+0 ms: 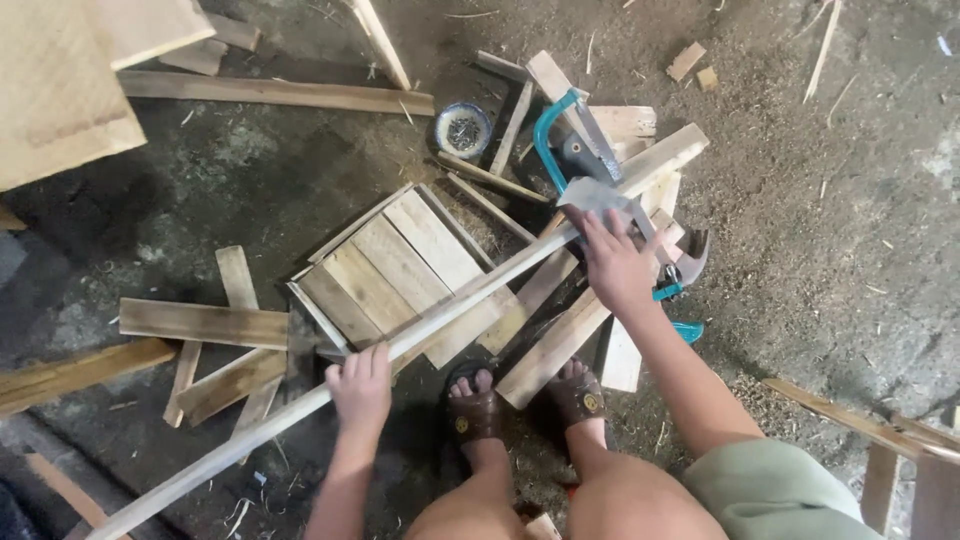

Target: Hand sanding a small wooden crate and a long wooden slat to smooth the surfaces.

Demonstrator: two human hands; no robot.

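A long wooden strip (440, 320) ran slantwise across the view, from the lower left corner up to the pile of offcuts (620, 130) at upper right. The left hand (360, 385) was closed around the strip near its lower half, fingers curled over the top. The right hand (615, 262) lay further up the strip, pressing a grey piece of sandpaper (595, 195) flat against the wood, its fingers spread rather than clenched. Beneath the strip sat a small slatted panel (400, 270) on the dirt floor (850, 250), and the strip crossed over its lower edge. A teal-framed saw (560, 130) lay just behind the sandpaper, and a hammer (688, 262) rested beside the right wrist. A round tin of nails (463, 130) stood near the saw. Both sandalled feet (525, 400) stood just below the panel, a plank (550, 350) passing between them.
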